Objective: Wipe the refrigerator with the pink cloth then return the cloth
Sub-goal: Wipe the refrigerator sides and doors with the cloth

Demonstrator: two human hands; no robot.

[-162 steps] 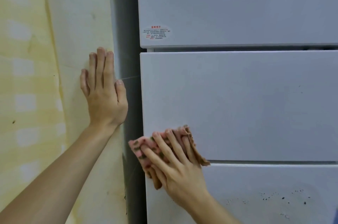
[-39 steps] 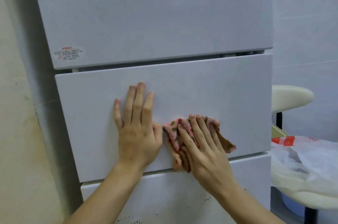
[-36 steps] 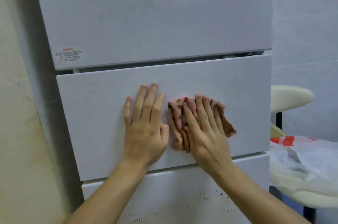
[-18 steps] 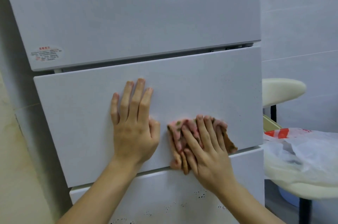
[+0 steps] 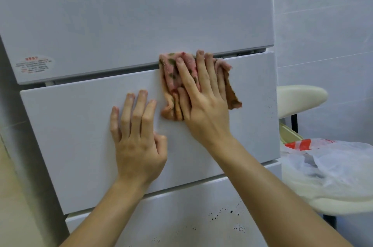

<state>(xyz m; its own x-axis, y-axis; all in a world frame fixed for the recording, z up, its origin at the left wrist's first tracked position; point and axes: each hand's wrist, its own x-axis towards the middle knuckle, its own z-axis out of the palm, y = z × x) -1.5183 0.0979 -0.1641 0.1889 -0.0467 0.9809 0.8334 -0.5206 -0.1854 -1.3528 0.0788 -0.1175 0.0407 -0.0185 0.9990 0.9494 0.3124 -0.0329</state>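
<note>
Left grip [image 5: 139, 146], right grip [image 5: 203, 105] — bare forearms, short nails.

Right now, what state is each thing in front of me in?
White refrigerator's middle drawer: closed.
Upper door: closed.
Lower drawer: closed, dark-speckled.
Pink patterned cloth: bunched, pressed over the gap above the middle drawer.
Right hand: flat, pressing the cloth.
Left hand: flat on the middle drawer.
White plastic bag: crumpled on a cream seat.

On my feed, cream seat [image 5: 343, 204] at four o'clock, white plastic bag [image 5: 333, 166] lying on it, refrigerator [image 5: 70, 135] front, pink cloth [image 5: 171, 77] pressed against it at one o'clock.
</note>
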